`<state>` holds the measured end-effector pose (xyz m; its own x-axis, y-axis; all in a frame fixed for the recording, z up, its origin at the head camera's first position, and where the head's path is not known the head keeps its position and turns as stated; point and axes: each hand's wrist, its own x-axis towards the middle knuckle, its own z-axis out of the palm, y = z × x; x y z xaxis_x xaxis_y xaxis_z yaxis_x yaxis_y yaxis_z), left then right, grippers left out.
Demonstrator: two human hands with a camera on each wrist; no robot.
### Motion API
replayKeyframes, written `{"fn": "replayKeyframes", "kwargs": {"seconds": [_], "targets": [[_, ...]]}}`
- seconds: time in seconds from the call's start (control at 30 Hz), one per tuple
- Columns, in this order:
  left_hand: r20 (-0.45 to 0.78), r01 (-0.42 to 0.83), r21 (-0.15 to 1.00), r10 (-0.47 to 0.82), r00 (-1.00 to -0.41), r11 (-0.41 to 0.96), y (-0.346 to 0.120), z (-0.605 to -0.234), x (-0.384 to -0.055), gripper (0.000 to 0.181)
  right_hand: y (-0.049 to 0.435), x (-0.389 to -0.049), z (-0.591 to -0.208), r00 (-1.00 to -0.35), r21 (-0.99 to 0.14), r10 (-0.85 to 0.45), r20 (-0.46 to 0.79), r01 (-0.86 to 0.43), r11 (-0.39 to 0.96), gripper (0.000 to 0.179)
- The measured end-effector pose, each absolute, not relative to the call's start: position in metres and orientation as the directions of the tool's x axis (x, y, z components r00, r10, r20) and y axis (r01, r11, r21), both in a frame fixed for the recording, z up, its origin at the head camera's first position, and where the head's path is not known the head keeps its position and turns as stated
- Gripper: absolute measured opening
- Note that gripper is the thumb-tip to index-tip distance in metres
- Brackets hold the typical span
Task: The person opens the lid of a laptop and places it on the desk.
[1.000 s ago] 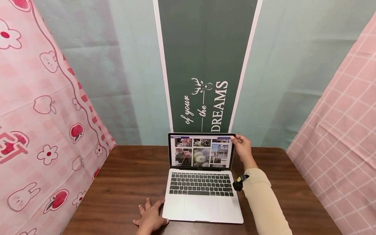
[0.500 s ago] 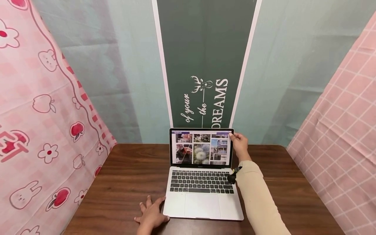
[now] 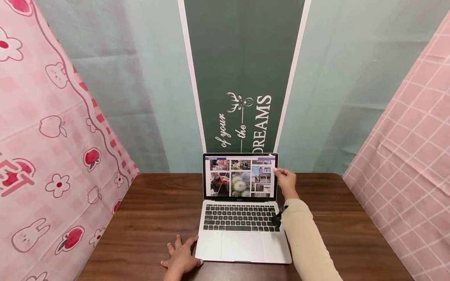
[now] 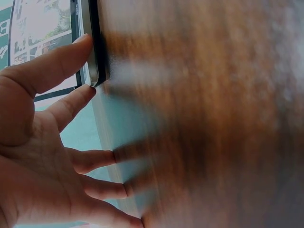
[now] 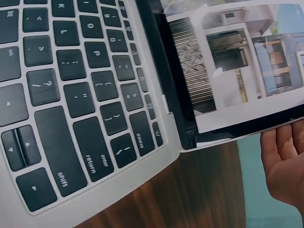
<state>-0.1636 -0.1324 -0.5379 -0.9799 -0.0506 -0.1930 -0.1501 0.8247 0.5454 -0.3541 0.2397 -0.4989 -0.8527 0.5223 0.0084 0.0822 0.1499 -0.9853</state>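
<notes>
A silver laptop stands unfolded on the wooden table, its lit screen leaning back and full of photos. My left hand lies beside the base's front left corner, fingers spread. In the left wrist view, the thumb and index finger of the left hand touch the laptop's edge, and the other fingertips rest on the table. At the screen's right edge, my right hand pinches the lid, thumb tip at the front. The right wrist view shows fingers going behind the lid; the thumb is out of that frame.
The brown table reaches back to a teal and dark green hanging cloth. Pink patterned cloths hang at the left and right. A black strap on the right wrist overlaps the keyboard's right side.
The screen has tilted further back. My right hand has slid from the screen's top right corner down its right edge. My left hand has stayed by the laptop's base.
</notes>
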Motion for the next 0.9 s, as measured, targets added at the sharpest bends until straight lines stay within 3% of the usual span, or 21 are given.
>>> {"fn": "replayKeyframes", "kwargs": {"seconds": [0.3, 0.7, 0.9], "targets": [[-0.212, -0.166, 0.539, -0.058, -0.976, 0.826, -0.133, -0.541, -0.165, 0.071, 0.24, -0.346, -0.507, -0.851, -0.992, 0.525, -0.011, 0.075, 0.1, 0.036], [-0.205, -0.159, 0.564, -0.05, -0.978, 0.811, -0.137, -0.54, -0.168, 0.069, 0.243, -0.327, -0.494, -0.888, -0.981, 0.458, 0.032, 0.06, 0.184, 0.031], [-0.058, -0.022, 0.62, 0.018, -0.998, 0.784, -0.143, -0.532, -0.176, 0.061, 0.25, -0.293, -0.498, -0.901, -0.967, 0.417, 0.121, -0.012, 0.254, 0.03]]}}
